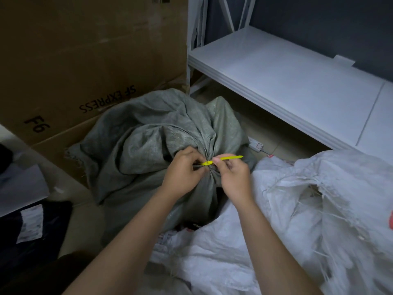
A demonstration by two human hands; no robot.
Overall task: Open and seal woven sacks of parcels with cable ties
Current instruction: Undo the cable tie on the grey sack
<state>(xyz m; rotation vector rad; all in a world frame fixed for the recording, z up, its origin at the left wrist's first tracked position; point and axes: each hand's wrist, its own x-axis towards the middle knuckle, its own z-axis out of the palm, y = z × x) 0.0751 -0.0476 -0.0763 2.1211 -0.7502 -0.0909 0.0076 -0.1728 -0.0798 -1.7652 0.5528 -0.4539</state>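
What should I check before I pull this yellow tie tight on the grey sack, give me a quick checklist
1. Cable tie tail is through its head: ok, the free end sticks out to the right.
2. Left hand holds the tie at its head: ok, fingers pinch there.
3. Right hand has the tail: ok, pinched just right of the head.
4. Neck of the grey sack is gathered: ok, folds bunch together at the tie.
5. Tie goes fully round the neck: cannot tell, the far side is hidden.
6. White sack is clear of the loop: ok, it lies beside, to the right.
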